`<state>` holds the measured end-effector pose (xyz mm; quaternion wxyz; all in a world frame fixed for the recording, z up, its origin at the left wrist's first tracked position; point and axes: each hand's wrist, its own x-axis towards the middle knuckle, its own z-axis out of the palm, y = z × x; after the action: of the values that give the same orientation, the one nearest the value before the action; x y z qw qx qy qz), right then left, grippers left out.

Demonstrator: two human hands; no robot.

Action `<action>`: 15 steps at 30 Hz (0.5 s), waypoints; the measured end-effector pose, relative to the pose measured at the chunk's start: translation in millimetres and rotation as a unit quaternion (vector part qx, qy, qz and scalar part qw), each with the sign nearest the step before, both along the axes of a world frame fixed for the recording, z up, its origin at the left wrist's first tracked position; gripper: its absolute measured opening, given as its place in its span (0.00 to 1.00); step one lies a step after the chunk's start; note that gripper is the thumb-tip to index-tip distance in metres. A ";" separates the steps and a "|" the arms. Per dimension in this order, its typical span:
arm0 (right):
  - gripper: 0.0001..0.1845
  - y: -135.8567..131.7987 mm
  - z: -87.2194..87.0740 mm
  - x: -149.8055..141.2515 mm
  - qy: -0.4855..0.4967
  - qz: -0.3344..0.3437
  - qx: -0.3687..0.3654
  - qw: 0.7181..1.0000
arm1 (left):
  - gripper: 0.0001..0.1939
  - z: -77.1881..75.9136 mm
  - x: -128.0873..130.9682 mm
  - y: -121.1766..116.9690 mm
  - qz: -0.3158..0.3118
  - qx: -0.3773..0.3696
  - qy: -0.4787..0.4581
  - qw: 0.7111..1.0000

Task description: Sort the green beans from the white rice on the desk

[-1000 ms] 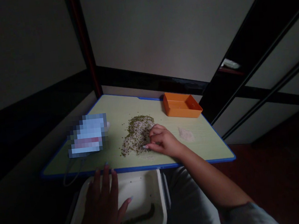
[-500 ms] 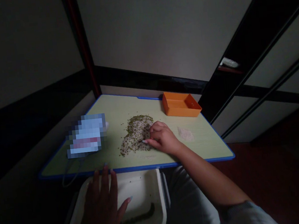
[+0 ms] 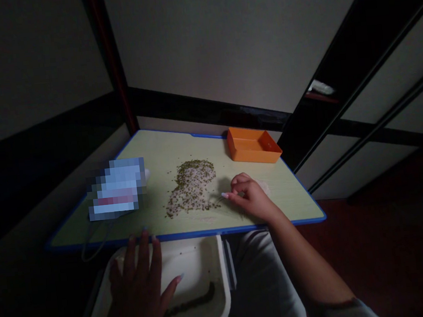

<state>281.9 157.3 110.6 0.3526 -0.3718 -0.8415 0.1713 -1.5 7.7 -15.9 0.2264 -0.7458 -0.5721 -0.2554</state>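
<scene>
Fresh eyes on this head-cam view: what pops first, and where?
Probably the bright orange box at the far right of the table. Next, the speckled pile of green bits and pale grains mid-table, with the curled right hand to its right. Nearer the camera, the left hand spreads over a white tub holding a dark streak.

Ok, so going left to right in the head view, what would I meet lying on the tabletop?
Pixelated bluish item → mixed pile of green and pale grains → orange tray. I've left out the pale patch, which overlaps the tray's span.
</scene>
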 end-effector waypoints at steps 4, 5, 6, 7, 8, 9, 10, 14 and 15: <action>0.19 -4.1 -10.9 9.8 -0.025 -0.037 -0.016 0.999 | 0.44 -0.1 2.3 -2.3 0.016 -0.024 -0.012 0.999; 0.19 -3.9 -12.9 9.8 -0.030 -0.040 -0.017 0.999 | 0.45 0.3 2.3 -2.7 0.016 -0.026 -0.014 0.999; 0.19 -3.4 -14.3 8.9 -0.033 -0.042 -0.017 0.998 | 0.45 1.0 2.2 -3.1 0.016 -0.025 -0.015 0.999; 0.19 -2.7 -15.2 7.2 -0.034 -0.042 -0.017 0.998 | 0.45 2.1 2.0 -3.6 0.016 -0.026 -0.016 0.999; 0.19 -2.1 -15.6 4.8 -0.036 -0.040 -0.015 0.998 | 0.45 3.5 1.7 -4.1 0.015 -0.026 -0.018 0.999; 0.19 -1.5 -15.7 1.8 -0.037 -0.038 -0.014 0.999 | 0.44 5.2 1.5 -4.7 0.014 -0.028 -0.020 0.999; 0.19 -1.0 -15.5 -1.5 -0.038 -0.035 -0.011 0.999 | 0.44 7.2 1.4 -5.2 0.015 -0.032 -0.024 0.999; 0.18 -0.6 -15.4 -16.1 -0.039 -0.025 -0.004 0.999 | 0.40 15.8 2.8 -6.6 0.018 -0.034 -0.053 0.998; 0.18 -0.7 -15.6 -19.5 -0.038 -0.023 -0.003 0.999 | 0.39 17.7 3.4 -6.9 0.020 -0.036 -0.060 0.997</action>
<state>262.4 156.6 95.0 0.3226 -0.3984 -0.8451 0.1516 1.9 0.8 1.8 0.1697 -0.7253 -0.6081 -0.2745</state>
